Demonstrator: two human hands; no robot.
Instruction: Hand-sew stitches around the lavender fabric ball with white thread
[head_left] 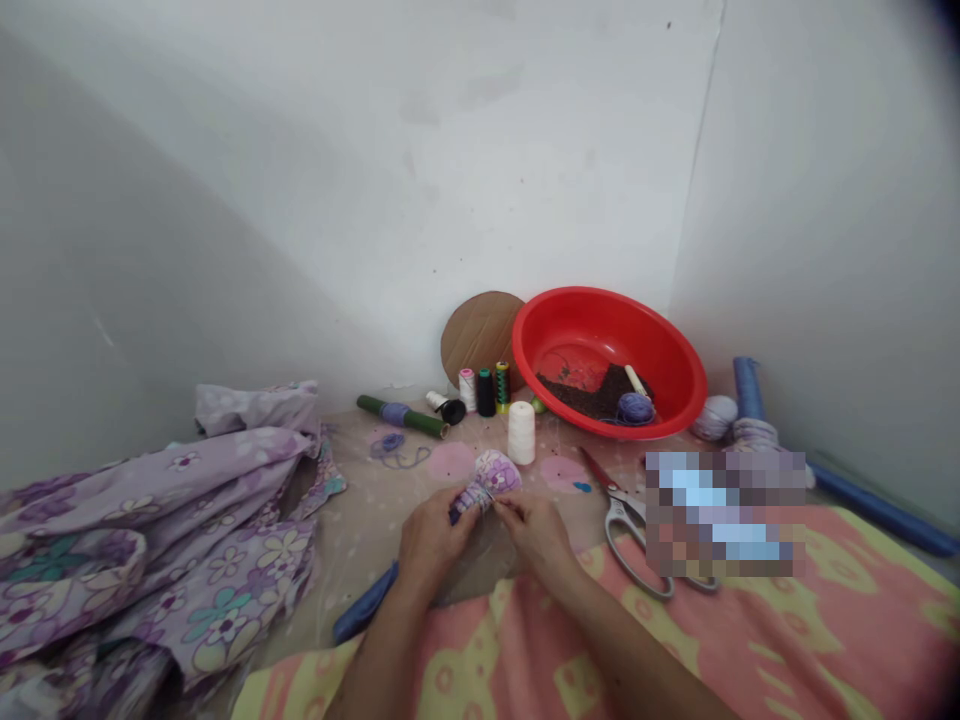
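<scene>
My left hand [433, 540] is closed around the gathered neck of a small floral fabric pouch [491, 476], purple and white, with blue thread wound round it. My right hand [534, 530] is pinched close to the same neck, on something thin that I cannot make out, perhaps thread or a needle. Both hands meet low in the middle of the view, above a pale mat [390, 500]. A white thread spool [521, 432] stands just beyond the pouch.
A red basin [675, 350] with dark grains and a purple ball sits at the back right. Several thread spools [485, 391] and a cardboard disc [480, 335] stand by the wall. Scissors [630, 530] lie right of my hands. Floral cloth [150, 540] is piled left; a pink-yellow blanket [825, 640] covers the front.
</scene>
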